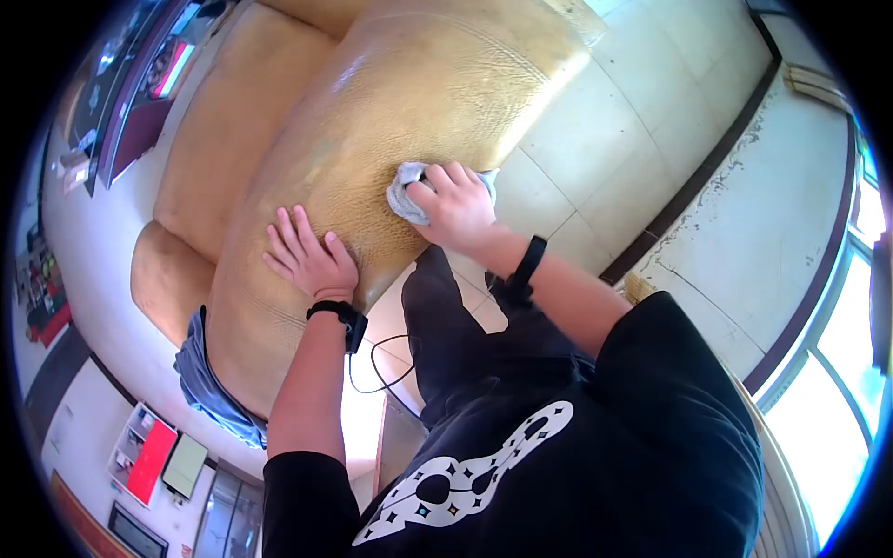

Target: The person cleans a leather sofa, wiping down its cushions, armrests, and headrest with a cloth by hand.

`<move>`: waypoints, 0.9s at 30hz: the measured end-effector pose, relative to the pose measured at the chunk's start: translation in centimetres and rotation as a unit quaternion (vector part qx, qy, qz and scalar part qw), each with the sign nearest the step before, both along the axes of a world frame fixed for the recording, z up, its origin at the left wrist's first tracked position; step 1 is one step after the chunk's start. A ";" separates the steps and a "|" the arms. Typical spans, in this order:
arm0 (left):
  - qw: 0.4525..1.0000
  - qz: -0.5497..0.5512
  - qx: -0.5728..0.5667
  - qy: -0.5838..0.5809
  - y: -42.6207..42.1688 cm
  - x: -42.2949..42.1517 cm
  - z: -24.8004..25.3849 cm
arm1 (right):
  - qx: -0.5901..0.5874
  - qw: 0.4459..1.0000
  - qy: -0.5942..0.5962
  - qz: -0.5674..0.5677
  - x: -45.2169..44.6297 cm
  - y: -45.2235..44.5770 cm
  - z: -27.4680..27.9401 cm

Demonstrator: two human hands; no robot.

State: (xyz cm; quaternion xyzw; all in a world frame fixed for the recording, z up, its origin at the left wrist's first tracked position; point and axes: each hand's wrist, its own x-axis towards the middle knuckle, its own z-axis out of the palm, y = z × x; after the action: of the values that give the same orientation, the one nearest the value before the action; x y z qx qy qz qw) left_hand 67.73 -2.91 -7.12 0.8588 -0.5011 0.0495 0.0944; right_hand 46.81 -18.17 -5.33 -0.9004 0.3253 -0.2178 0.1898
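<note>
A tan leather sofa [409, 102] with a wide, creased armrest runs up the middle of the head view. My left hand [314, 260] lies flat on the leather, fingers spread, with nothing in it. To its upper right, my right hand [456, 206] has its fingers curled round a grey cloth [406, 192] and presses it on the armrest near its outer edge. Parts of the cloth stick out on both sides of that hand.
Dark blue fabric [209, 386] hangs over the sofa's lower left end. A thin black cable [381, 386] loops beside my legs. Light floor tiles [595, 139] lie right of the sofa, with a dark border strip and windows [828, 400] beyond. A red-fronted shelf [149, 460] stands lower left.
</note>
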 end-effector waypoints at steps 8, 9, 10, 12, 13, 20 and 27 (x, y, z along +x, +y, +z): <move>1.000 0.002 0.024 0.012 0.2 -0.2 0.1 | -0.152 0.987 -0.020 -0.052 -4.1 -14.0 -2.8; 1.000 0.006 0.018 0.010 -0.1 -0.1 0.0 | -0.164 0.984 -0.034 -0.069 -3.9 -13.9 -2.6; 1.000 0.008 0.010 0.005 -0.5 0.0 -0.3 | -0.174 0.980 -0.050 -0.086 -3.4 -13.6 -2.5; 1.000 0.003 0.008 0.000 -0.1 0.0 -0.3 | -0.154 0.974 -0.041 -0.160 -2.3 -11.8 -2.5; 1.000 0.001 0.006 -0.001 0.1 0.0 -0.3 | -0.145 0.969 -0.033 -0.196 -2.0 -10.6 -2.2; 1.000 0.001 -0.011 -0.005 0.4 -0.3 -0.4 | -0.007 0.996 -0.046 -0.080 1.6 5.9 -1.7; 1.000 0.001 -0.010 -0.019 0.0 -0.3 -0.7 | -0.099 0.964 0.050 -0.240 -1.1 -8.8 -2.6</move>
State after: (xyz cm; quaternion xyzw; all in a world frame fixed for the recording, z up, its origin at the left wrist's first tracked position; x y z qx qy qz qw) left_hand 67.44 -2.94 -7.86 0.8573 -0.5013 0.0708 0.0936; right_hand 45.69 -26.95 -7.98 -0.8202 0.5175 -0.2424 0.0253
